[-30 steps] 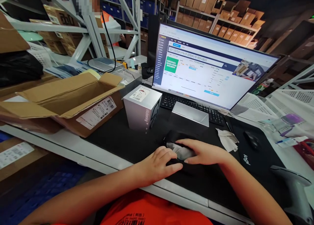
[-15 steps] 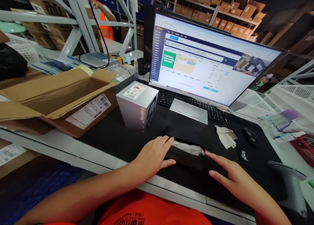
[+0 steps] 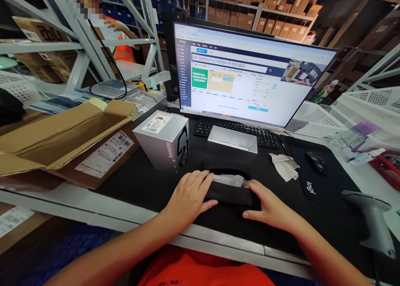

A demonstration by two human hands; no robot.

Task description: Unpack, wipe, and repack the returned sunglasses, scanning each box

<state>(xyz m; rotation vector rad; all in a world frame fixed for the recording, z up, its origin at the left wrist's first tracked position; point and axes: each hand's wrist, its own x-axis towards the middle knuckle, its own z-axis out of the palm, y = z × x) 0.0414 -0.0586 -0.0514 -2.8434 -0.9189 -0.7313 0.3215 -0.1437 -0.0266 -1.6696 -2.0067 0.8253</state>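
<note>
A shallow black tray (image 3: 231, 193) with a grey wrapped item (image 3: 228, 180) inside lies on the black desk mat (image 3: 146, 182). My left hand (image 3: 189, 193) grips the tray's left end, thumb along its front wall. My right hand (image 3: 268, 207) holds the right end, fingers curled on the corner. Just behind the tray stand a silver lid-like piece (image 3: 233, 139) and a silver product box (image 3: 162, 139) with a white label on top.
An open cardboard carton (image 3: 67, 138) sits at the left. Behind are a keyboard (image 3: 237, 132) and a lit monitor (image 3: 250, 73). To the right lie crumpled paper (image 3: 284, 165), a mouse (image 3: 315, 162) and a barcode scanner (image 3: 373, 219). Another person (image 3: 120, 40) works behind the shelving.
My right hand left the tray, swung out to the right, then came back onto the tray's right end. My left hand stayed on the left end. The view shifted right.
</note>
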